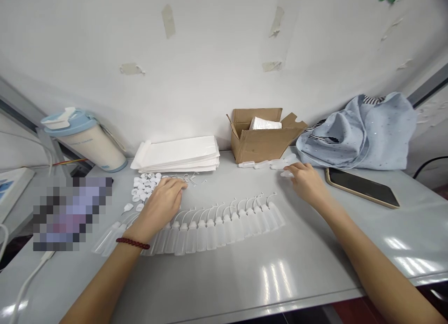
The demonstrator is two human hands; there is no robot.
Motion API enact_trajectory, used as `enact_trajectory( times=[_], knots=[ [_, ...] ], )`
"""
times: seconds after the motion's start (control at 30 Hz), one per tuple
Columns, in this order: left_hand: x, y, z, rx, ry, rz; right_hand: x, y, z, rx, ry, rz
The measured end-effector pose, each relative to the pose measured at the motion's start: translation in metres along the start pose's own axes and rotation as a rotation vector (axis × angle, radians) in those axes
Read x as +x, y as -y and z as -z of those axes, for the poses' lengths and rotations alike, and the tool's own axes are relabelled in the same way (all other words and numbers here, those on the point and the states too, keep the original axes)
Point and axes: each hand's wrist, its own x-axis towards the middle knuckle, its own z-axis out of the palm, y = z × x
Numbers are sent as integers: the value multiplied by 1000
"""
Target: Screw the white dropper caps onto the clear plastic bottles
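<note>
My left hand point(161, 203), a dark red braided band on its wrist, lies palm down at the back left with its fingers stretched toward small bent clear tubes point(193, 178). White caps point(142, 186) are heaped just left of it. My right hand point(305, 180) has its fingertips closed on a small translucent plastic bottle point(286, 173), partly hidden by the fingers. More such bottles lie loose behind it. A fanned row of translucent bottles point(210, 234) with thin curved tubes at their tops spans the table's middle; my left forearm covers part of it.
Along the wall are a tumbler point(87, 139), a stack of white packets point(178, 153), an opened cardboard box point(262, 144) and a light blue cloth bag point(360, 132). One phone point(362, 187) lies at the right. A pixelated object point(73, 214) with a cable is at the left.
</note>
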Motion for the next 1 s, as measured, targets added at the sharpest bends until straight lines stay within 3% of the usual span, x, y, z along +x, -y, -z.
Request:
enact_trajectory(
  times=[0.33,0.47,0.57,0.67,0.8,1.0],
  knots=[
    [-2,5,-1,19,27,-40,-2,7,4,-27,-19,-17],
    [0,4,5,-10,-56,-18,-2,10,6,19,-62,-15],
    [1,-5,14,-126,-194,92,-3,14,8,109,-161,32],
    [1,-20,24,-364,-255,333,-7,25,13,308,-301,136],
    [1,-39,30,-712,-144,508,-19,50,24,570,-421,313],
    [-2,-68,26,-995,40,420,-43,88,39,738,-411,488]
  ],
)
